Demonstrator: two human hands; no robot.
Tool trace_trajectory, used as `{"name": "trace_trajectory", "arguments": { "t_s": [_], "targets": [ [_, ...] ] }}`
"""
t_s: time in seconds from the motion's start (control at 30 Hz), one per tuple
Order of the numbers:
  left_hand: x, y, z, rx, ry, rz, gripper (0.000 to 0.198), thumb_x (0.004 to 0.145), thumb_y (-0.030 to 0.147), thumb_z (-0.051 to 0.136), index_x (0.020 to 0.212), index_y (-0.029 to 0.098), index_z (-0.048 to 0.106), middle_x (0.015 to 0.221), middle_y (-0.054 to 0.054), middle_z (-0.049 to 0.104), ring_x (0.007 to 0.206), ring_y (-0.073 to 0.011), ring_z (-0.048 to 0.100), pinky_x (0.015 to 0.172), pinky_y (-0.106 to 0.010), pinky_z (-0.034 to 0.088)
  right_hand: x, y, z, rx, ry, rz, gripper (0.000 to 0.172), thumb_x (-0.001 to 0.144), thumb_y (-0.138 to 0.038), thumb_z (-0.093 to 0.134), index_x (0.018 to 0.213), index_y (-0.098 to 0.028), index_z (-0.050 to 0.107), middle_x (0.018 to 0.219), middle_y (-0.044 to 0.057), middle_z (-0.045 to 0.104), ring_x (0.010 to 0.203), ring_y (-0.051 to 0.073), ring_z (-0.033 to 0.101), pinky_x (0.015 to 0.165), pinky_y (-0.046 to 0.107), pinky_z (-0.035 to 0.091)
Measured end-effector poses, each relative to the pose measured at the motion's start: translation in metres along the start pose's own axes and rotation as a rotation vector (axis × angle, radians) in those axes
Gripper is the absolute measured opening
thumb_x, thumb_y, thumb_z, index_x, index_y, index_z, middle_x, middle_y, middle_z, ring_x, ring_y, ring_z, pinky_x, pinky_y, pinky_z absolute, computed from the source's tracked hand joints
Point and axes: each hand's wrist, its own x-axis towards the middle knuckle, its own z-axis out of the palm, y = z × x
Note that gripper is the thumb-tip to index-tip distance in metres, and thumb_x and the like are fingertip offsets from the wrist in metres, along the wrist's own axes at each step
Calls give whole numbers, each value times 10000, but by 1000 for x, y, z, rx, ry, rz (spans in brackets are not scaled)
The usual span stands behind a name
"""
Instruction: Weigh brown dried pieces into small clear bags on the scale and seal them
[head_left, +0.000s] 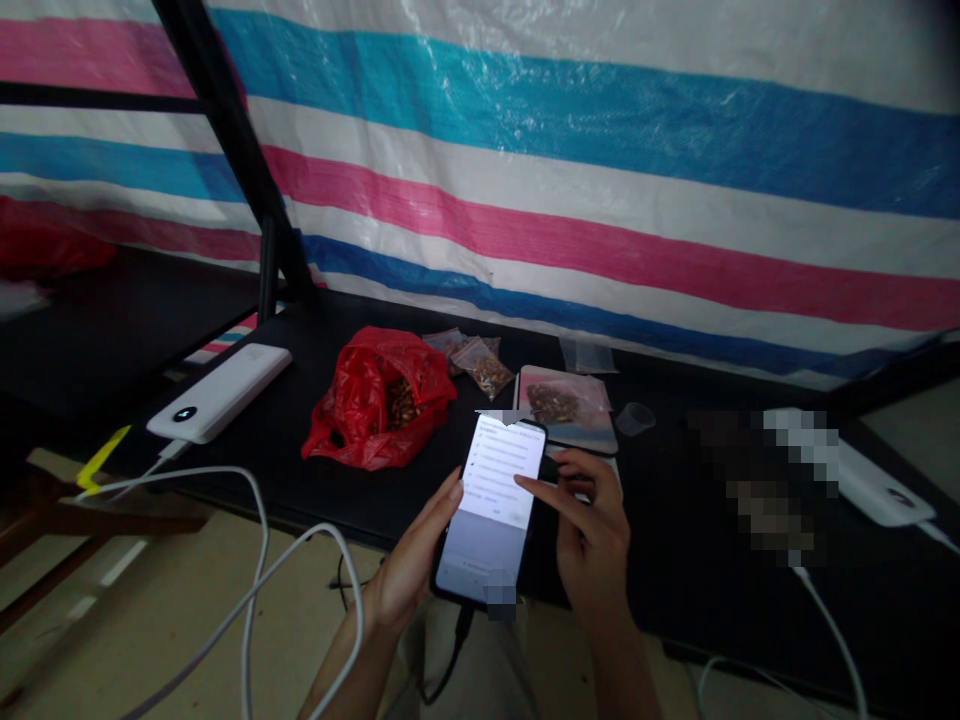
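A smartphone [495, 510] with a lit screen rests in my left hand [409, 560], whose thumb lies along the phone's left edge. A dark cable is plugged into its lower end. My right hand [592, 525] is at the phone's right side, index finger stretched over the screen and the other fingers bent. Whether that fingertip touches the glass I cannot tell. Behind the phone is a flat, pale scale-like plate [592, 437] bearing a small clear bag of brown bits [553, 402]. To the left stands an open red plastic bag [360, 400] with brown nut-like pieces inside.
Small filled zip bags [487, 370], an empty-looking clear bag [589, 355] and a clear plastic cup [635, 418] lie on the black table [300, 490]. White power banks [225, 390] sit at both sides. White cables [259, 540] loop at front left. A striped sheet [600, 180] hangs behind.
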Motion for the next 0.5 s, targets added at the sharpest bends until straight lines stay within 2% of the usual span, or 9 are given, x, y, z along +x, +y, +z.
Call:
{"name": "trace_trajectory", "arguments": {
  "t_s": [0.13, 0.23, 0.37, 0.5],
  "targets": [
    [0, 1, 1, 11, 0, 17, 468, 803, 426, 516, 1227, 232, 493, 1333, -22, 424, 1294, -230, 275, 1103, -372, 138, -1, -3, -3, 25, 37, 23, 465, 810, -29, 352, 946, -338, 671, 1084, 48, 481, 939, 172, 476, 696, 326, 433],
    [0, 2, 2, 1, -20, 29, 450, 814, 408, 507, 1229, 236, 490, 1331, -15, 429, 1295, -223, 272, 1103, -364, 146, 0, -6, -5, 52, 47, 31, 444, 831, -53, 359, 840, -339, 699, 1064, 36, 496, 924, 166, 479, 690, 319, 421],
    [0, 3, 3, -13, -20, 29, 457, 809, 416, 509, 1226, 230, 494, 1315, -16, 452, 1292, -226, 278, 1099, -370, 157, 2, -10, -6, 53, 12, 19, 463, 853, -83, 351, 694, -325, 712, 1046, 23, 518, 901, 159, 482, 661, 301, 414],
    [0, 1, 2, -16, 1, 4, 482, 795, 445, 518, 1230, 240, 491, 1285, -18, 486, 1279, -232, 306, 1097, -383, 152, 3, -11, -5, 65, -32, 17, 489, 859, -83, 336, 647, -318, 709, 1037, 17, 533, 892, 159, 484, 651, 299, 407]
  ]
}}
